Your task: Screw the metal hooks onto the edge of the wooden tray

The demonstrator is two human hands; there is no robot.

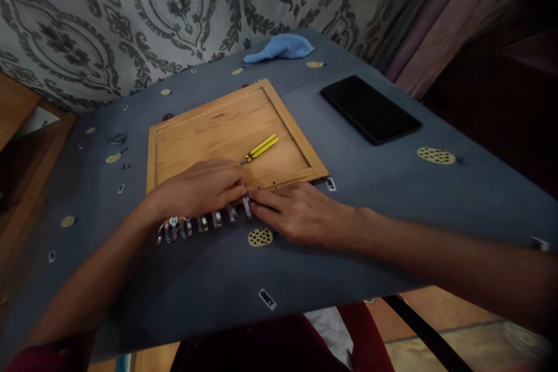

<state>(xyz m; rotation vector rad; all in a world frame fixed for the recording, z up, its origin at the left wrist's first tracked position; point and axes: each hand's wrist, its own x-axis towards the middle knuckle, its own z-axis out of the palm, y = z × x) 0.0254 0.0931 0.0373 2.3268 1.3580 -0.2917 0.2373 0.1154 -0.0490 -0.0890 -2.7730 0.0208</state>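
Note:
A framed wooden panel (209, 139) lies on the table, with small dark holes showing near its front edge. Along that edge hangs a row of several curved, shiny metal strips (217, 219). My left hand (207, 187) rests over the front edge, fingers closed in a pinch; what lies between them is hidden. From the right, my right hand (305, 214) meets it, with thumb and forefinger closed about the rightmost metal strip (247, 207). A small tool with yellow handles (262, 147), resembling pliers, lies on the panel just beyond my left hand.
On the grey-blue patterned tablecloth (209, 290), a black phone or tablet (370, 109) lies to the right. A blue cloth (281, 48) sits at the back by the patterned wall. Small dark items (117, 139) lie left of the panel. Wooden furniture (39, 163) stands at far left.

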